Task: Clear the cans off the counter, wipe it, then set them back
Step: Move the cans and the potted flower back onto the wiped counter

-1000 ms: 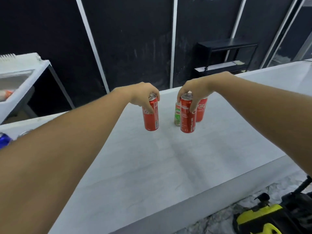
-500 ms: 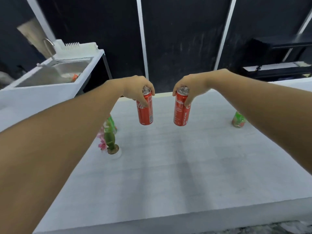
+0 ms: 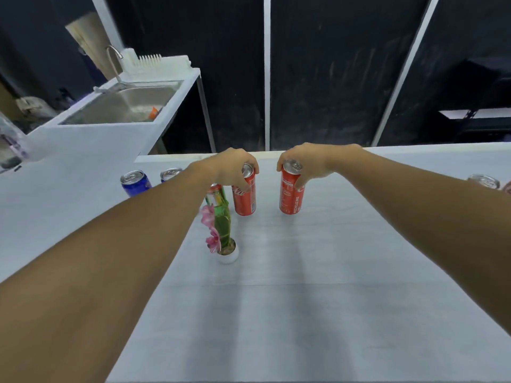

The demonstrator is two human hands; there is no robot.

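Two bare forearms are showing, both uncovered from the lower frame edge to the wrist, with no sleeve, watch, band or ring showing on either. The left hand (image 3: pixel 235 168) and the right hand (image 3: pixel 307 161) are wearing no gloves, and their fingers are appearing slender with short nails.

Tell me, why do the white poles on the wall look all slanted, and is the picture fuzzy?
In the head view, the wide lens spreads the white poles outward and stretches both arms near the edges. The red cans in the left hand and right hand look fairly sharp; the sink corner looks softer. Pale streaks of light lie across the counter.
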